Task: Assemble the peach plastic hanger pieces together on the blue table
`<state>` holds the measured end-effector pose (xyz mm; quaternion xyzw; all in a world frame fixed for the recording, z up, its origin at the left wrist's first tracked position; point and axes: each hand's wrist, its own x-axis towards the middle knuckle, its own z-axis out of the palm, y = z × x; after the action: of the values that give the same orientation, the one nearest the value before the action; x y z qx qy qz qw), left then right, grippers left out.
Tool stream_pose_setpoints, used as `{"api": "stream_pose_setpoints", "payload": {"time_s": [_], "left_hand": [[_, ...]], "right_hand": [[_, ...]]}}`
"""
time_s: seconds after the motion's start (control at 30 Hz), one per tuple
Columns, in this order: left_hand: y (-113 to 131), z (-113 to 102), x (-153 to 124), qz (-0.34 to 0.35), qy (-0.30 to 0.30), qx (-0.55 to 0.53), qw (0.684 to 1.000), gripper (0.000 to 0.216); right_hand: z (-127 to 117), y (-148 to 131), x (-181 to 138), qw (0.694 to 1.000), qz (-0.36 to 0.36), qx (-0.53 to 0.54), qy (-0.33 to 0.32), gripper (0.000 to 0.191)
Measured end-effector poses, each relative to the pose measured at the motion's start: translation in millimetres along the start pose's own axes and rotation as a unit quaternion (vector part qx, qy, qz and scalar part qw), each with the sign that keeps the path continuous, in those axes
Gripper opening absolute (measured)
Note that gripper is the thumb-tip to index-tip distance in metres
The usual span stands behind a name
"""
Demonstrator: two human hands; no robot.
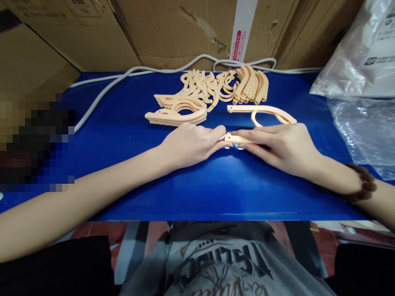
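Observation:
My left hand and my right hand meet at the middle of a blue table. Both pinch a small beige plastic part between fingertips, fingers closed on it. Just beyond my right hand lies a single beige hanger piece with a hook loop. Farther back sit a flat stack of beige hanger arms, a tangle of beige hook pieces and a row of curved pieces standing on edge.
A white cable runs along the table's back edge. Cardboard boxes wall the rear and left. Clear plastic bags crowd the right side. A dark beaded bracelet is on my right wrist.

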<state>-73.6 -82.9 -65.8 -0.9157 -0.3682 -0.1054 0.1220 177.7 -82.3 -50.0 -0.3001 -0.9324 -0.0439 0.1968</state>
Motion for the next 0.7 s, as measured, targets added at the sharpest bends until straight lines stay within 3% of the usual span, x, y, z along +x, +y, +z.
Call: {"api": "stream_pose_setpoints", "payload": {"time_s": [0.7], "left_hand": [[0.4, -1.6, -0.2, 0.042, 0.053, 0.064, 0.996, 0.052]], "right_hand": [[0.3, 2.1, 1.2, 0.998, 0.024, 0.038, -0.043, 0.036]]}}
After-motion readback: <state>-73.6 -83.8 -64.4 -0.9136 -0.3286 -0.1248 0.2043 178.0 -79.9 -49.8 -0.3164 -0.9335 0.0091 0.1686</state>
